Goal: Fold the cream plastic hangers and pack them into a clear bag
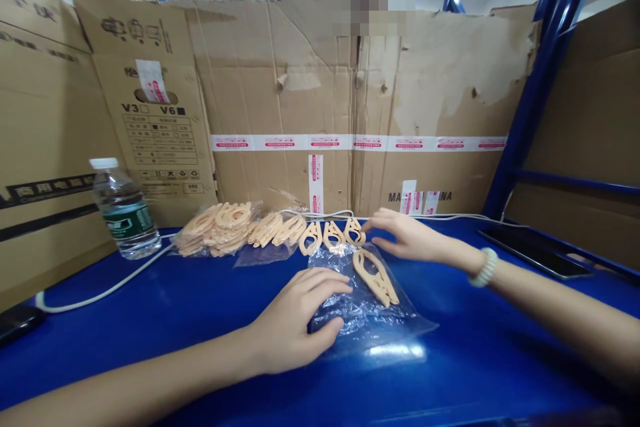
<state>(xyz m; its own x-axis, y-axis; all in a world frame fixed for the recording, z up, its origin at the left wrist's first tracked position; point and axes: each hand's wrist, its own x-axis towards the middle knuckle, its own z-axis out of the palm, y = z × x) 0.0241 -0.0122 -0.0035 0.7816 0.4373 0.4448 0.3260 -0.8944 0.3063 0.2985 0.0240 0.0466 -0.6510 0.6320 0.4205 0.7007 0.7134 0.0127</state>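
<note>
My left hand [300,320] rests at the left edge of a clear plastic bag [345,307], its thumb and fingers apart. On the bag lies a beige folding hanger [376,277], folded up and slanting. Farther back, my right hand [407,235] reaches in from the right with its fingers apart. Its fingertips are right beside another folded hanger [355,232]; whether they touch it I cannot tell. Two more hangers, a middle one [333,235] and a left one [311,238], stand in line with it.
Bagged hangers [217,230] are piled at the back left, with a smaller bagged group [277,229] beside them. A water bottle [125,213] and white cable [115,288] are at left. A dark phone [535,251] lies right. Cardboard [280,100] walls the blue table [200,307]; a person stands behind.
</note>
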